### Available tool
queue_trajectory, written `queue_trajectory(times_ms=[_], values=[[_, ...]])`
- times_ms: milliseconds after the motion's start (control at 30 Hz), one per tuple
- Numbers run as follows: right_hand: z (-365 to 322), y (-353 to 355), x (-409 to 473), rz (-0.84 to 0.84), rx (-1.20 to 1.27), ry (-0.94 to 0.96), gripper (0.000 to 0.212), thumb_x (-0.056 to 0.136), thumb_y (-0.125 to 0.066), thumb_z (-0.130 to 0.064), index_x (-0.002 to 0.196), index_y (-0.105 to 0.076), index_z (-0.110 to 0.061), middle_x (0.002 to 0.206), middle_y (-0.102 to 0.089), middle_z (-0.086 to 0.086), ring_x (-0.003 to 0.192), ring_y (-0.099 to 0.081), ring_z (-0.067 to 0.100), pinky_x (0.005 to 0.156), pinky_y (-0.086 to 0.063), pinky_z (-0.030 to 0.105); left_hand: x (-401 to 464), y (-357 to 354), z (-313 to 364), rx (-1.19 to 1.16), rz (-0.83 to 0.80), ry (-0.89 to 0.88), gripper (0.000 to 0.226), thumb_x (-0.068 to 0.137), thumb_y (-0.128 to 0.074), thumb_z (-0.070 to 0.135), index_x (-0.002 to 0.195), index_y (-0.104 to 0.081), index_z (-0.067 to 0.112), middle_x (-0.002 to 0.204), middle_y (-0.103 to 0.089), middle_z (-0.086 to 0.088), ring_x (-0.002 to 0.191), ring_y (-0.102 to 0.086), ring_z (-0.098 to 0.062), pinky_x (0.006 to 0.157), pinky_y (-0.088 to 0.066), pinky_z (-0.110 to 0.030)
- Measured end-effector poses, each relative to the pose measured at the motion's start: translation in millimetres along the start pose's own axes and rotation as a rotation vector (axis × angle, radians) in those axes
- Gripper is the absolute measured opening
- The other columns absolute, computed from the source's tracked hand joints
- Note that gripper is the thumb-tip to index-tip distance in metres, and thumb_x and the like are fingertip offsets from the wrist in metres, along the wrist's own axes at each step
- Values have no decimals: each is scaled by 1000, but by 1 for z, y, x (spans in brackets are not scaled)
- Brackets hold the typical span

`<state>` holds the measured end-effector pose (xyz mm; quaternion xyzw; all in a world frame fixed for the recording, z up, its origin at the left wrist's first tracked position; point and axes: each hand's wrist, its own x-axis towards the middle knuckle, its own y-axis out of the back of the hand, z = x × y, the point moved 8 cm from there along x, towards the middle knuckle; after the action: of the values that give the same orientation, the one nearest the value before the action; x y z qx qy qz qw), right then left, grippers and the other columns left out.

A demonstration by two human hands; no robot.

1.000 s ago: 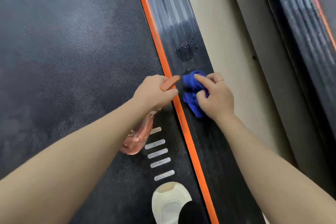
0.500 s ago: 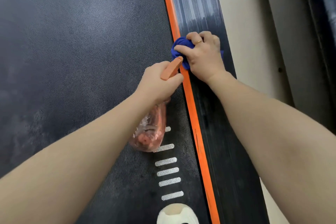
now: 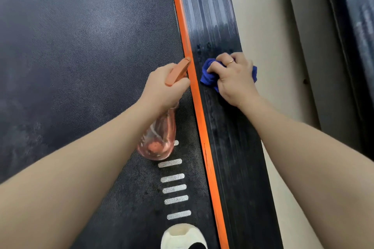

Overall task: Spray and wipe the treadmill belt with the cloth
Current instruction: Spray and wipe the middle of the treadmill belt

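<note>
Cloth (image 3: 208, 76) bunched under right fingers (image 3: 217, 66) on side rail (image 3: 220, 32); left fingers (image 3: 182, 83) grip spray bottle (image 3: 159, 137).

A pale shoe (image 3: 183, 235) stands below white dashes (image 3: 173, 178), beside an orange stripe (image 3: 199, 107).

The belt (image 3: 81, 66) lies open leftward; bottle (image 3: 159, 139) and shoe (image 3: 182, 235) block its near right edge.
</note>
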<state>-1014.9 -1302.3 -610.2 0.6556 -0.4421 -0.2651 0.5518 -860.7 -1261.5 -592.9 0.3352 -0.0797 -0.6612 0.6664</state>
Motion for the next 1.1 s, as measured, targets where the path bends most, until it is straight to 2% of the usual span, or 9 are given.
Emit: queue_trajectory(times_ms=[100, 200, 300, 467, 567, 700, 833, 967, 1100], values=[[-10, 4, -24, 7, 25, -46, 20, 58, -55, -11, 75, -63, -19, 90, -64, 2, 84, -56, 36, 69, -38, 41, -9, 1, 5, -11, -77, -31, 46, 60, -48, 38, 86, -63, 3, 84, -67, -15, 78, -61, -31, 73, -50, -36], [-27, 5, -58, -6, 29, -62, 20, 58, -51, -13, 74, -62, -17, 86, -62, 1, 82, -55, 36, 68, -37, 39, -28, -8, 15, 3, -234, -116, 51, 56, -47, 41, 87, -62, 4, 87, -66, -18, 79, -61, -35, 72, -51, -44], [-45, 3, -92, -54, 29, -37, 23, 61, -42, -18, 73, -61, -18, 84, -61, 0, 80, -55, 33, 68, -39, 39, -45, -8, 13, 57, -235, -141, 46, 60, -48, 36, 89, -61, 2, 85, -65, -17, 75, -60, -32, 71, -51, -44], [-82, -7, -146, -204, 15, 87, 24, 60, -37, -25, 69, -59, -23, 83, -60, -2, 81, -45, 26, 65, -37, 36, -79, -5, -9, 132, -218, -83, 35, 63, -47, 28, 87, -62, 7, 73, -59, 1, 64, -50, -17, 68, -43, -29], [-97, -13, -149, -317, -4, 135, 26, 62, -37, -24, 68, -62, -21, 84, -62, 1, 77, -52, 29, 61, -40, 37, -96, -2, -22, 146, -208, -80, 31, 63, -47, 28, 84, -62, 12, 73, -60, 4, 62, -49, -4, 62, -38, -15], [-115, -10, -104, -275, 127, 6, 32, 67, -49, -12, 92, -69, -18, 103, -61, 10, 88, -52, 38, 68, -39, 41, -113, 12, -43, 83, -206, -60, 34, 61, -49, 31, 83, -60, 7, 72, -62, -7, 58, -50, -10, 60, -44, -26], [-133, -35, -71, -402, 130, -134, 41, 88, -48, -13, 125, -56, -30, 134, -41, 5, 114, -37, 33, 86, -37, 39, -128, 41, -72, 107, -144, 12, 35, 62, -47, 28, 87, -62, 8, 80, -65, -5, 66, -52, -14, 66, -43, -29], [-122, -60, -65, -393, 97, -322, 37, 91, -48, -16, 127, -49, -22, 135, -36, 12, 112, -39, 36, 87, -39, 41, -149, 60, -101, 31, -183, 77, 24, 65, -49, 23, 85, -61, 17, 86, -66, 0, 64, -53, 1, 65, -42, -18], [-164, -74, -72, -362, 62, -220, 35, 90, -50, -19, 124, -49, -15, 130, -39, 18, 102, -45, 35, 84, -38, 40, -170, 89, -132, 21, -156, 161, 26, 67, -53, 22, 88, -64, 10, 90, -67, -14, 80, -61, -28, 75, -49, -36]])
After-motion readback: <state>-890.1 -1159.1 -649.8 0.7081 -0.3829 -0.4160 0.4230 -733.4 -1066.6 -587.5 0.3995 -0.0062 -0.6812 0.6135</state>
